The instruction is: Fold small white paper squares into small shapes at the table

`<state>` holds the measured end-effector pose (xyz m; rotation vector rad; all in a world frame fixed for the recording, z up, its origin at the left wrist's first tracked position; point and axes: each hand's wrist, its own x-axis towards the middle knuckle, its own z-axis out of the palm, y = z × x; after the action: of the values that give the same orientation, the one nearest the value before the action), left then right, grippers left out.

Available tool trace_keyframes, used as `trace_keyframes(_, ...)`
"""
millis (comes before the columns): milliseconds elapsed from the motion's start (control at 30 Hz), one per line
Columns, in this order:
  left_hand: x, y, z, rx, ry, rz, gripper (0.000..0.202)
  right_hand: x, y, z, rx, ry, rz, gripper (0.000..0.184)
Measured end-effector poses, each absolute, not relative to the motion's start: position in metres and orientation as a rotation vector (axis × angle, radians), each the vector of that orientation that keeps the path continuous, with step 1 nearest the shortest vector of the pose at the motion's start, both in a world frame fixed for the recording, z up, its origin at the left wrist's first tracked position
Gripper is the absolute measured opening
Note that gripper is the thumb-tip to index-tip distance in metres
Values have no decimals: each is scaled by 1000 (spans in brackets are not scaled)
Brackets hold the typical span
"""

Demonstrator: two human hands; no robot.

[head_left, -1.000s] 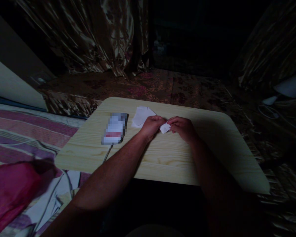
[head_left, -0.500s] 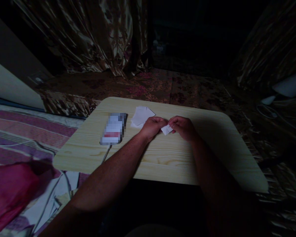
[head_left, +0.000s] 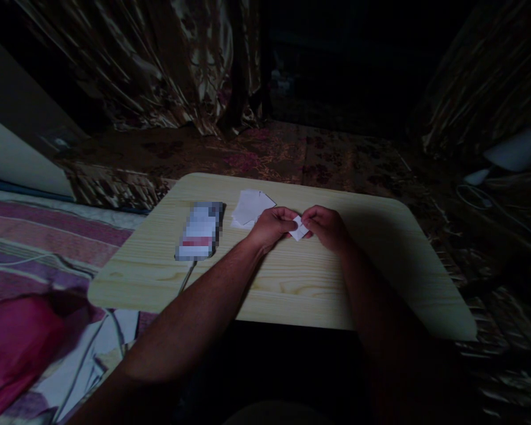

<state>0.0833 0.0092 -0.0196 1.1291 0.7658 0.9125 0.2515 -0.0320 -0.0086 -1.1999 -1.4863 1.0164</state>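
A small folded piece of white paper (head_left: 299,230) is held between both hands, just above the wooden table (head_left: 292,283). My left hand (head_left: 272,227) is closed on its left side, with the thumb lying over it. On the other side my right hand (head_left: 326,225) pinches the paper's upper right edge; some of those fingers are hidden behind it. Crease lines show faintly on the paper. Just beyond my left hand lies a small stack of white paper sheets (head_left: 251,206), partly covered by that hand.
A phone (head_left: 199,230) with a blurred screen lies on the table's left, its cable (head_left: 186,277) running toward me. A bed with a striped cover (head_left: 62,224) and a pink cloth (head_left: 17,348) is at left. Curtains (head_left: 181,59) hang behind; a white lamp (head_left: 517,150) stands right.
The view has shifted slightly, moving everything a little to the left. Both hands keep hold of the folded paper, and my left thumb now lies further over it.
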Motion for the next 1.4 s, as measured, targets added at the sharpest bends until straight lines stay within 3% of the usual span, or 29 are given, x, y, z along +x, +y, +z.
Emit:
trace_keyframes(800, 86, 5, -15, 1218, 789, 963, 29, 248, -30, -14, -1207, -1448, 967, 16)
trace_keyframes(1400, 90, 0, -16, 1320, 899, 1047, 25, 237, -29, -10, -1397, -1383, 620, 10)
